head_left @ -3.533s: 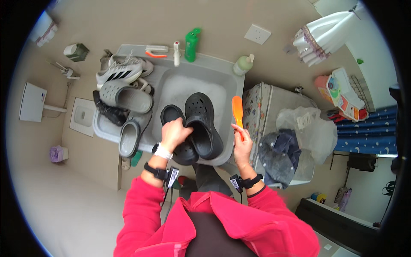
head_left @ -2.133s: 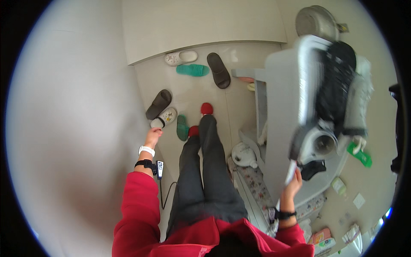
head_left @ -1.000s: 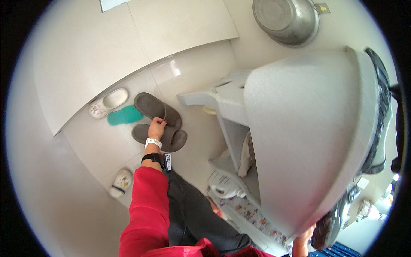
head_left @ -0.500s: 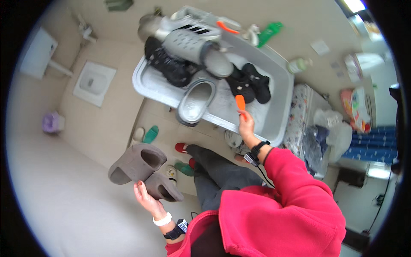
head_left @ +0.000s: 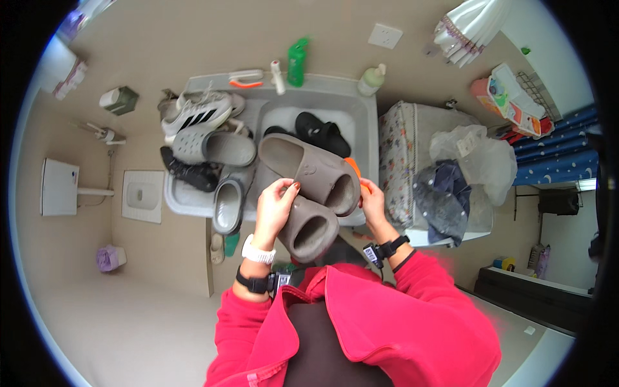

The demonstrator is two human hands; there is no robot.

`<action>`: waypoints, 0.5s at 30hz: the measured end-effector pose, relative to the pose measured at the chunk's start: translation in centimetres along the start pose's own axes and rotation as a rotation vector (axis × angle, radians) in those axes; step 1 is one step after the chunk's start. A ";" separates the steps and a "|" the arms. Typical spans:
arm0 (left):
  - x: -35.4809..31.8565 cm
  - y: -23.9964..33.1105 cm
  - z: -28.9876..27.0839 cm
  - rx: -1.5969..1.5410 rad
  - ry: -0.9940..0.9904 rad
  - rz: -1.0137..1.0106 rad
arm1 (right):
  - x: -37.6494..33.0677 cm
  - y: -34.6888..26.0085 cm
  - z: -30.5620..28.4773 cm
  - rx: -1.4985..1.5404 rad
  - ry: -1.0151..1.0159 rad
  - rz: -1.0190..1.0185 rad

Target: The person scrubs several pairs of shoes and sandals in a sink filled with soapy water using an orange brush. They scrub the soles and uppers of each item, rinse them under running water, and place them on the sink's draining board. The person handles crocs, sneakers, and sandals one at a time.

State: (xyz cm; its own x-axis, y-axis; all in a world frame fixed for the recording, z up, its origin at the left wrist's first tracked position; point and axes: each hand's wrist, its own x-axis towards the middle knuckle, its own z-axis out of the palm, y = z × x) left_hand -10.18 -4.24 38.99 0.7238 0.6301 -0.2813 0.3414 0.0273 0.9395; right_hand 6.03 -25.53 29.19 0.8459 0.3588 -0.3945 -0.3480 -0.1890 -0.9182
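Note:
My left hand [head_left: 276, 209] is closed round a pair of grey-brown slide slippers [head_left: 319, 173], held over the front edge of the washing sink [head_left: 369, 138]. One slipper sits above the other, soles toward the left. My right hand [head_left: 372, 205], at the right side of the upper slipper, grips an orange brush [head_left: 353, 166]; the slipper hides part of it, and no bristles show. Behind the slippers, black clogs [head_left: 322, 134] lie in the basin. Grey clogs [head_left: 222, 148], a white sneaker with black stripes [head_left: 200, 115] and black shoes [head_left: 193, 175] are piled on the sink's left part.
A green bottle [head_left: 296, 62], a white tap [head_left: 277, 77] and a pump bottle [head_left: 372, 80] line the sink's back. On the right stands a flower-patterned covered machine [head_left: 396, 161] with plastic bags [head_left: 474, 151] and dark cloth [head_left: 445, 193] on top. A squat toilet [head_left: 143, 195] lies left.
The slippers have come from the lower left to the front of the sink. My right hand and the orange brush have met them there. My view has turned and levelled.

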 end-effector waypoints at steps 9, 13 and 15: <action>18.9 -6.2 10.2 0.328 0.200 -0.014 | 5.9 0.9 -4.2 0.017 -0.048 0.120; 17.2 -10.5 11.3 0.182 0.094 -0.118 | 6.3 2.0 -4.8 0.001 0.017 0.323; 14.6 -13.3 12.0 0.177 0.042 -0.287 | 6.5 2.4 -5.0 0.010 0.020 0.414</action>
State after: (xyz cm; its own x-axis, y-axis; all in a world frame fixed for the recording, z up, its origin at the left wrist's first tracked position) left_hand 3.04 -4.69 20.08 0.5591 0.6473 -0.5180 0.6292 0.0756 0.7736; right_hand 12.73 -28.20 24.59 0.6412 0.2368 -0.7299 -0.6644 -0.3047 -0.6825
